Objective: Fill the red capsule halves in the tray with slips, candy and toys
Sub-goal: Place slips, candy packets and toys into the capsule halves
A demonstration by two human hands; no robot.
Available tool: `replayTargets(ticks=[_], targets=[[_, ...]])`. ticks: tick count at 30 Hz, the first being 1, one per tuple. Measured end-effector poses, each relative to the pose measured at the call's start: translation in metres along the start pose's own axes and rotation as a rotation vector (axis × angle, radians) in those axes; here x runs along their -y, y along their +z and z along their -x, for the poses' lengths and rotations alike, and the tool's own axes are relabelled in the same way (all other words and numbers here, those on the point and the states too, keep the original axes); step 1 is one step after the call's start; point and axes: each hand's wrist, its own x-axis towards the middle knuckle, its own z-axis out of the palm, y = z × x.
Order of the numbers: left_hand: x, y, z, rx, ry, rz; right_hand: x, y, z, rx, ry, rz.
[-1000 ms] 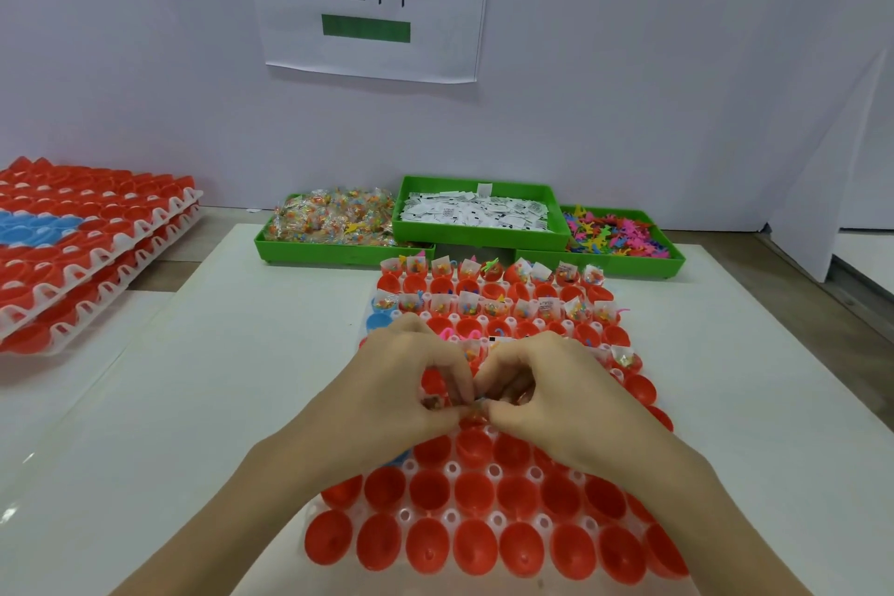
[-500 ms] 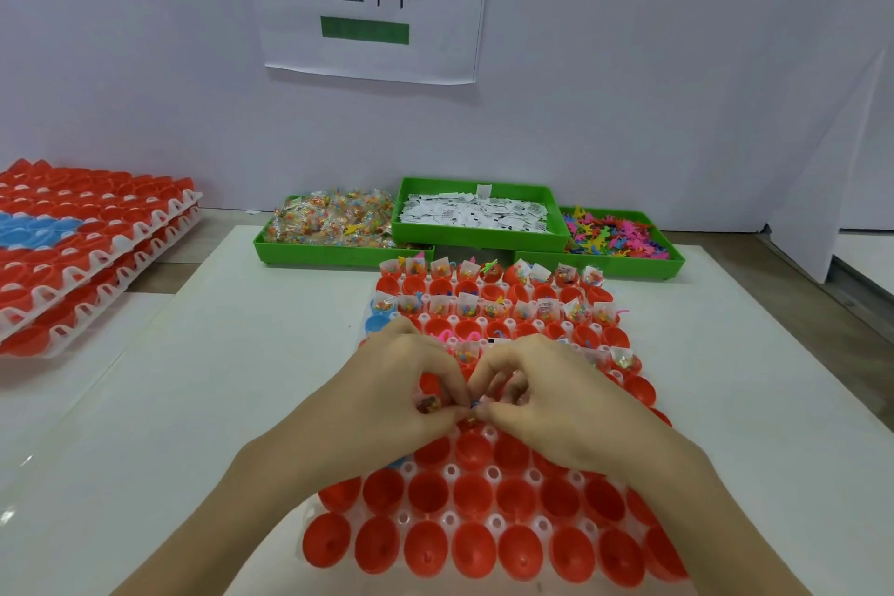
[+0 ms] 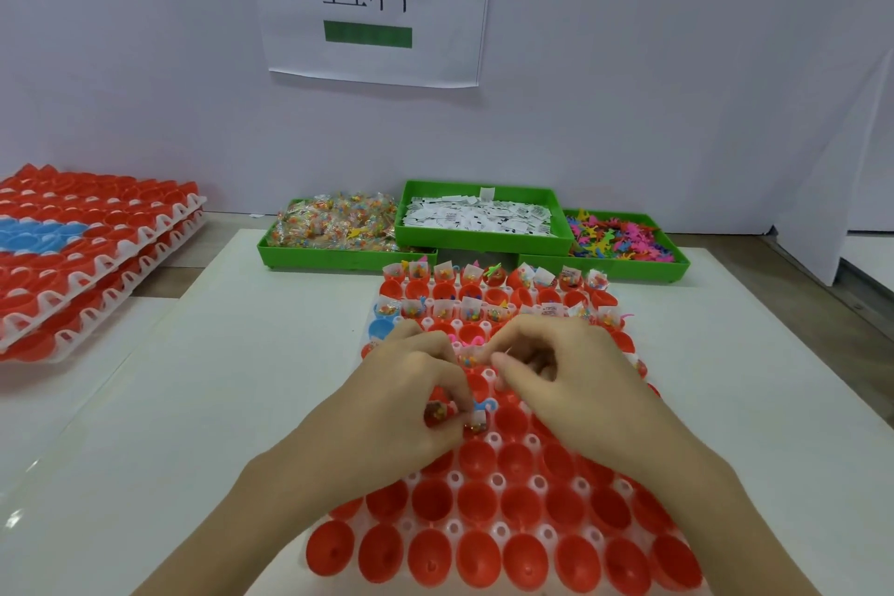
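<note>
A white tray [image 3: 454, 479] of red capsule halves [image 3: 479, 503] lies in front of me. The far rows [image 3: 464, 305] hold slips, candy and toys, while the near rows are empty. My left hand [image 3: 411, 402] pinches a small candy packet [image 3: 471, 423] at a capsule in the middle row, beside a blue toy [image 3: 486, 404]. My right hand [image 3: 571, 378] hovers just right of it with curled fingers and its thumb against the index finger. Whether it holds anything is hidden.
Three green bins stand behind the tray: candy packets [image 3: 338, 227] on the left, paper slips [image 3: 479, 213] in the middle, coloured toys [image 3: 619, 237] on the right. Stacked capsule trays [image 3: 72, 247] sit far left. One blue capsule half [image 3: 382, 329] is at the tray's left edge.
The hands, joined fingertip to fingertip before, have parted. The right hand drew back up and right; the left lowered a candy packet to a capsule, where a blue toy now shows.
</note>
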Motion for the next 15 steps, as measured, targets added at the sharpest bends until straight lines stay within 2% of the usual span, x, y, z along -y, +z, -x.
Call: replayTargets(ticks=[5, 9, 12, 15], targets=[[0.011, -0.017, -0.001, -0.072, -0.041, 0.101, -0.003, -0.016, -0.002, -0.092, 0.006, -0.178], [0.031, -0.022, -0.008, -0.257, -0.151, 0.272, -0.008, -0.022, -0.004, -0.106, 0.012, -0.219], [0.063, -0.018, -0.025, -0.421, -0.286, 0.138, -0.013, -0.025, -0.005, -0.116, 0.016, -0.255], [0.102, -0.018, -0.055, -0.409, -0.388, -0.094, -0.016, -0.026, -0.007, -0.125, 0.013, -0.303]])
